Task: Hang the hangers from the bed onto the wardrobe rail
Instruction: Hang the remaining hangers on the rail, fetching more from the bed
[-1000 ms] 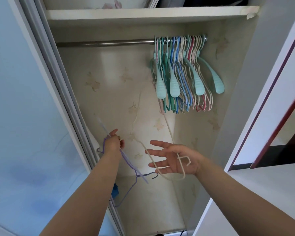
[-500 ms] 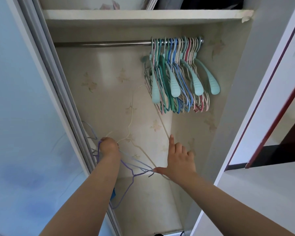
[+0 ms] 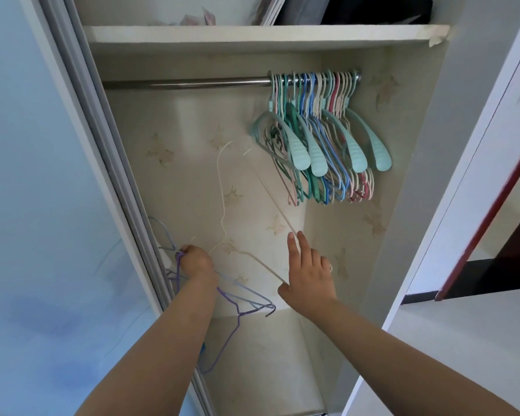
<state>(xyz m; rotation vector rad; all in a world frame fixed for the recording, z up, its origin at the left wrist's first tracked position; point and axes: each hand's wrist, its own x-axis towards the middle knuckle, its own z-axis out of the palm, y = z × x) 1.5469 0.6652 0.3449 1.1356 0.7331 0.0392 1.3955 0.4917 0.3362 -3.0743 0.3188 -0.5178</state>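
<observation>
Hangers first: a cream wire hanger stands up between the two hands, hook uppermost and well below the rail, its long bar slanting down to the right hand. That hand's fingers are straight and close together against the bar, thumb underneath at its lower end. The left hand grips a bunch of purple and blue hangers low by the sliding door. Bare rail lies up and left of the hung hangers, so the right hand is nearer for the lift.
</observation>
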